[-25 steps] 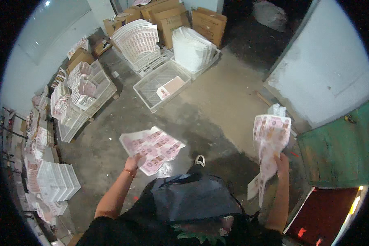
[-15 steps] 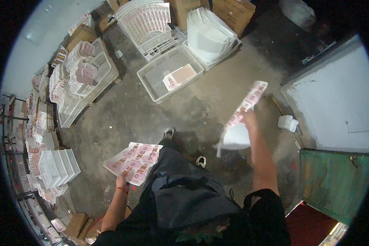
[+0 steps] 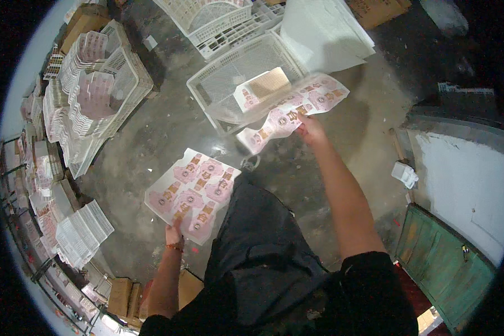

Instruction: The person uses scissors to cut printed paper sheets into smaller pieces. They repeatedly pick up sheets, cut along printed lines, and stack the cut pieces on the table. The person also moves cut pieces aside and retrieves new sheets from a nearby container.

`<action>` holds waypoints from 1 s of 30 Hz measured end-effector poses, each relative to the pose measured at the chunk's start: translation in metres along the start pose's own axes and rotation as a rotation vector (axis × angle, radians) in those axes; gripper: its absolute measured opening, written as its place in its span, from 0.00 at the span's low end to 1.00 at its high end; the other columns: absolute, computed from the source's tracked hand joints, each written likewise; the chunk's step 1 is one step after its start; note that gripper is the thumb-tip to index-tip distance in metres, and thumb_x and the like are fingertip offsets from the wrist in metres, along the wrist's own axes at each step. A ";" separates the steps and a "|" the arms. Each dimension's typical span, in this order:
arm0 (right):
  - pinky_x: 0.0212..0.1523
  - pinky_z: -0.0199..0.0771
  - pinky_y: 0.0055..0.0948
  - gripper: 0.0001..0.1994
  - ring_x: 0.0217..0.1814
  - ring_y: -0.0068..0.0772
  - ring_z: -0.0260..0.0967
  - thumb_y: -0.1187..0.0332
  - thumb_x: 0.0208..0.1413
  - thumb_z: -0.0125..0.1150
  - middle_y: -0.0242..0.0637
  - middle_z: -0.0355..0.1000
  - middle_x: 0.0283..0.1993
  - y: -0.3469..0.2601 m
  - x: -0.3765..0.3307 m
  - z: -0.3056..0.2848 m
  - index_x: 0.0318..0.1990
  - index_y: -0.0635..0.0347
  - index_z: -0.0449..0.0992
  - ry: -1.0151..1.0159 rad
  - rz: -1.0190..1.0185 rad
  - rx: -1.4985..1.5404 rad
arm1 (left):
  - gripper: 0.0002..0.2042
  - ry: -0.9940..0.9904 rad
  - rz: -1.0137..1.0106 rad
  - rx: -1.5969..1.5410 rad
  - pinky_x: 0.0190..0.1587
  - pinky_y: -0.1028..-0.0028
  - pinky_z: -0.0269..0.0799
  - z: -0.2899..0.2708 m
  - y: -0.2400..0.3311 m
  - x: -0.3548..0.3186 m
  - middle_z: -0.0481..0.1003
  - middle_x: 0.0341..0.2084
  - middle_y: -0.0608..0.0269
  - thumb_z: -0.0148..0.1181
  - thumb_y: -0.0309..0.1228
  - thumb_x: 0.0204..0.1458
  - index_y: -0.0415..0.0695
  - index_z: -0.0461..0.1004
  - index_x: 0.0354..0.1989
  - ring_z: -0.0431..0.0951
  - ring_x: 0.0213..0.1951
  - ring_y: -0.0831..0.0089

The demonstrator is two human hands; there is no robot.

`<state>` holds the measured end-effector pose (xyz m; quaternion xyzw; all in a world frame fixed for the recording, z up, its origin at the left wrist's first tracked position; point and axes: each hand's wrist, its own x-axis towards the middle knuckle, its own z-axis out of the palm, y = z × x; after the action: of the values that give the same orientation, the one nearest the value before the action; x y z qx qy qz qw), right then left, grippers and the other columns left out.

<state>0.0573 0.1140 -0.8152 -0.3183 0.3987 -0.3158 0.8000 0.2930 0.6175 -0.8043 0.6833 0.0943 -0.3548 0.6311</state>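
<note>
My left hand (image 3: 175, 232) is closed on the lower edge of a stack of pink-and-white printed sheets (image 3: 191, 187), held out flat beside my left knee. Farther off to the right, my right hand (image 3: 311, 130) grips the near edge of a long, curling printed sheet (image 3: 288, 119) with the same pink pattern. In the picture this sheet covers the near right side of a shallow white mesh basket (image 3: 199, 78); whether it touches the rim I cannot tell. Inside the basket lies a printed piece with a tan block (image 3: 266, 84).
Piles of curved printed sheets (image 3: 98, 92) fill white crates at the left. Behind the basket stand another white crate (image 3: 224, 19) and a tall stack of white sheets (image 3: 325, 33). Stacked white baskets (image 3: 84, 232) sit lower left. A white jug (image 3: 404, 175) and green door (image 3: 442, 263) are at right.
My right hand has swung forward and left with its sheet, from over the floor to the basket's near edge. The left hand's stack has tilted, showing more of its face. The view has shifted forward.
</note>
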 end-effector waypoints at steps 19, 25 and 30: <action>0.37 0.70 0.27 0.11 0.31 0.26 0.68 0.65 0.58 0.52 0.34 0.71 0.30 -0.156 -0.335 0.137 0.39 0.65 0.74 0.221 -0.525 -0.208 | 0.16 -0.814 0.131 0.552 0.53 0.69 0.63 0.104 0.187 -0.015 0.71 0.47 0.59 0.57 0.35 0.54 0.41 0.70 0.49 0.69 0.51 0.69; 0.26 0.67 0.34 0.05 0.26 0.38 0.66 0.71 0.55 0.55 0.43 0.70 0.31 -0.210 -0.703 0.224 0.36 0.62 0.74 -0.480 -1.193 -0.070 | 0.18 -1.238 0.139 0.730 0.44 0.71 0.70 0.200 0.246 -0.222 0.71 0.45 0.61 0.56 0.26 0.52 0.38 0.66 0.52 0.71 0.44 0.73; 0.18 0.55 0.23 0.09 0.19 0.20 0.59 0.69 0.56 0.55 0.29 0.65 0.22 -0.210 -0.929 0.308 0.42 0.58 0.79 0.035 -1.654 0.039 | 0.17 -1.700 0.047 0.903 0.41 0.69 0.71 0.224 0.226 -0.414 0.72 0.42 0.61 0.56 0.31 0.52 0.37 0.67 0.49 0.73 0.42 0.70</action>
<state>-0.1853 0.7729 -0.1017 -0.4902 0.0427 -0.8141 0.3084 0.0388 0.4998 -0.3633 0.3782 -0.5537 -0.7214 0.1729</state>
